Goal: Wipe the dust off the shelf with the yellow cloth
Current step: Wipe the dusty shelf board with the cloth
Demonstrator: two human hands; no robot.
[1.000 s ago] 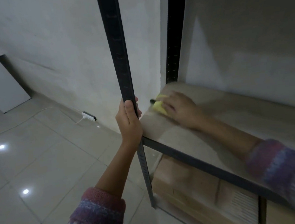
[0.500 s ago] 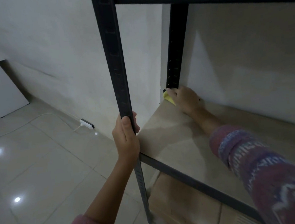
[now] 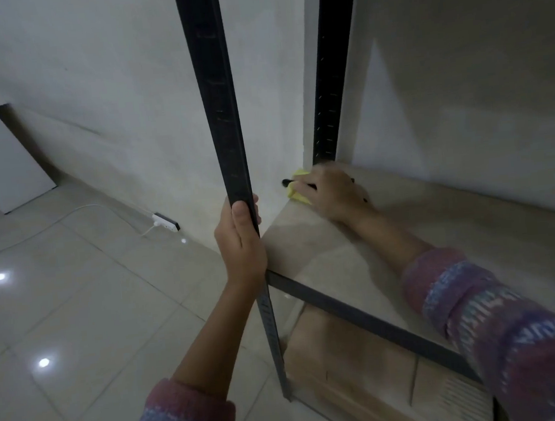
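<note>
A light wooden shelf board (image 3: 439, 229) sits in a black metal frame. My right hand (image 3: 333, 190) presses the yellow cloth (image 3: 296, 192) onto the board's far left corner, beside the rear upright (image 3: 332, 88). Most of the cloth is hidden under the hand; only its left edge shows. My left hand (image 3: 242, 243) grips the front black upright (image 3: 216, 98) just above the board's front rail (image 3: 362, 317).
A white wall stands behind and left of the shelf. A white power strip (image 3: 165, 221) with a cable lies on the tiled floor by the wall. A lower wooden board (image 3: 350, 368) shows under the rail. A white panel (image 3: 0, 160) leans at far left.
My right hand slid the cloth from the left edge back into the far corner, then slightly forward along the left edge. My left hand kept its grip on the upright.
</note>
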